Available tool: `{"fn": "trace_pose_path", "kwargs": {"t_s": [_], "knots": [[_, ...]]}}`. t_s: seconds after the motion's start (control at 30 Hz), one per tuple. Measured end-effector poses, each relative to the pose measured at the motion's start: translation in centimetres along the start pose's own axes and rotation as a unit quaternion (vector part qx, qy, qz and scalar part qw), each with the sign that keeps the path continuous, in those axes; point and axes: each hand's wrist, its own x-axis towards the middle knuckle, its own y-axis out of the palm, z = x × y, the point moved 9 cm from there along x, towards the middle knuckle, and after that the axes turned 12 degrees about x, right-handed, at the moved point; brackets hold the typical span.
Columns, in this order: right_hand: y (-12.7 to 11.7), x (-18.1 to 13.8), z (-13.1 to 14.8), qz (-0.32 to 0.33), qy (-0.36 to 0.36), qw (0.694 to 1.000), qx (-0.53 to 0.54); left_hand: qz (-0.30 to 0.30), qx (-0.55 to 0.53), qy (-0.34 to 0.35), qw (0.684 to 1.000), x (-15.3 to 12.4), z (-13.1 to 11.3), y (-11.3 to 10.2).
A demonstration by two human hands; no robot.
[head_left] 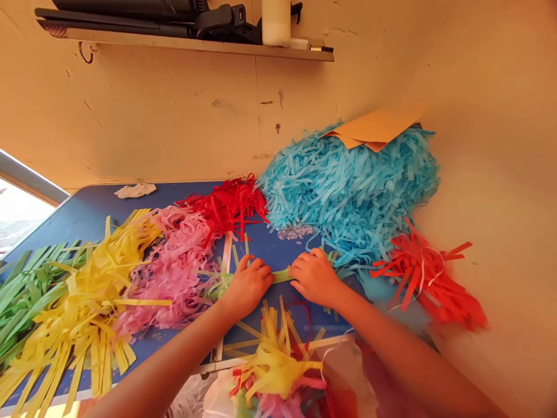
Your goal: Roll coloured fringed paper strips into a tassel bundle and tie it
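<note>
Here, left hand (250, 283), right hand (315, 276) both clasp light-green paper strip (282, 276); plain white container (276, 23) on shelf (209, 46).

Far left of the blue fringe (339, 191), the green fringe (26, 302) runs out of my sight; to its right, the red tassel (429, 276) blurs. In front, left hand (252, 283) and right hand (315, 275) partly hide the lime strip (282, 276).

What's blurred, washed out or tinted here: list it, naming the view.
Head view: warm orange cast over the wall; washed-out bright patch at the left edge; red tassel on the right smeared toward its lower end; left hand, right hand and green strip between them fairly clear.
</note>
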Motion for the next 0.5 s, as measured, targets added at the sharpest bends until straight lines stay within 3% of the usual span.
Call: {"fn": "trace_pose_path", "kwargs": {"t_s": [0.13,0.33,0.5], "knots": [[1.5,0.7,1.9,0.046,-0.078,0.996,0.001,-0.012,0.010,0.019,1.000,0.0,-0.7,-0.5],[1.1,2.2,0.9,0.037,-0.050,0.998,0.001,-0.041,0.016,-0.014,0.999,0.4,-0.4,-0.9],[0.7,2.1,1.6,0.012,-0.054,0.998,0.004,-0.069,0.015,-0.043,0.997,0.2,0.2,-0.7]]}}
